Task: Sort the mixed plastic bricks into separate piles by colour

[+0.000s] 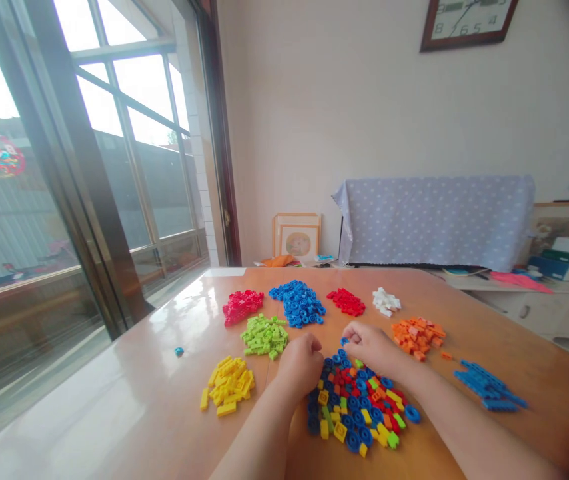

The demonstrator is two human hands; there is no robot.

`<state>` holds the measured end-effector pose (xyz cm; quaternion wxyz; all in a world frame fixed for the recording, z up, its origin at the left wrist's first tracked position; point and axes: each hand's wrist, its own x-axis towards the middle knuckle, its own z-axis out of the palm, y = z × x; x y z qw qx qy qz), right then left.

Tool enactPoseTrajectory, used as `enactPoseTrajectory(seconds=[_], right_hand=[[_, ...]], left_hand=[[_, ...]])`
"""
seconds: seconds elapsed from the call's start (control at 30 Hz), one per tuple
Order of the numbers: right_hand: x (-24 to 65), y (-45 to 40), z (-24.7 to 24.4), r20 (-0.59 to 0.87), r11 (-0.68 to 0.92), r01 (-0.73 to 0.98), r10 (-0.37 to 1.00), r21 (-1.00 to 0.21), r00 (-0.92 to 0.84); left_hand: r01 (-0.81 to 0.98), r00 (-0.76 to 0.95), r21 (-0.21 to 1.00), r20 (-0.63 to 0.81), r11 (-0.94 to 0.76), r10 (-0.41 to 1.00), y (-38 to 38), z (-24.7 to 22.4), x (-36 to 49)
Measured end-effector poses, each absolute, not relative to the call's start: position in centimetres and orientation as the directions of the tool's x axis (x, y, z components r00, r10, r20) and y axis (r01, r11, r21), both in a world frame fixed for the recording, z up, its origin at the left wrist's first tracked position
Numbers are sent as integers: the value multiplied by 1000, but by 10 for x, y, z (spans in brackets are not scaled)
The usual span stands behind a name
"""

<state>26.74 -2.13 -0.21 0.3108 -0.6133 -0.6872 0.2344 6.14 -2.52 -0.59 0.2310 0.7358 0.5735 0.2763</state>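
Table (139, 413): glossy, bearing single-colour piles. Mixed pile (353, 403): multicoloured bricks, between the forearms. Left hand (302, 363): fingers curled at the pile's edge, grip undeterminable. Right hand (364, 343): fingertips pinch a blue piece (344, 341) just beyond the pile.

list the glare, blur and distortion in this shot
Head view: window panes at left blown out to white; glare over the left side of the tabletop; wall clock leaning, probably lens distortion; right corners dark; long blue bricks at right look smeared.

8, 6, 5, 4 on clock (468, 21)
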Motion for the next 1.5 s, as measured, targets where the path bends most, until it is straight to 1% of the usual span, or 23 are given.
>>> enactPoseTrajectory(seconds=[0.13,0.33,0.4,0.53,0.7,0.9,1.07,1.2,1.33,1.5], right_hand=[[274,-11,-8,98,92,722,995,-686,-33],[264,9,-9,32,85,743,996,-664,-86],[256,18,-8,6,56,705,997,-707,-74],[235,35,-5,-68,-55,599,998,-799,1],[221,49,-9,-81,-107,513,994,-852,72],[217,61,-15,-98,-162,429,981,-889,168],[207,63,-8,-139,-183,298,977,-937,162],[209,52,4,-143,-169,221,981,-960,131],[231,31,15,-121,-142,237,988,-961,98],[264,0,18,-105,-119,456,993,-882,57]], left_hand=[[742,219,613,160,-271,962,-25,-8,59],[730,184,640,153,-239,971,-23,-12,58],[727,182,646,143,-231,973,-23,-12,58],[720,180,657,135,-223,974,-24,-11,57],[719,168,657,153,-227,974,-22,-13,55],[716,157,668,126,-200,980,-21,-15,55],[712,170,664,153,-228,974,-21,-16,55],[714,172,666,132,-216,976,-20,-17,55],[711,185,668,125,-220,975,-19,-17,56],[712,201,664,121,-229,972,-19,-13,57]])
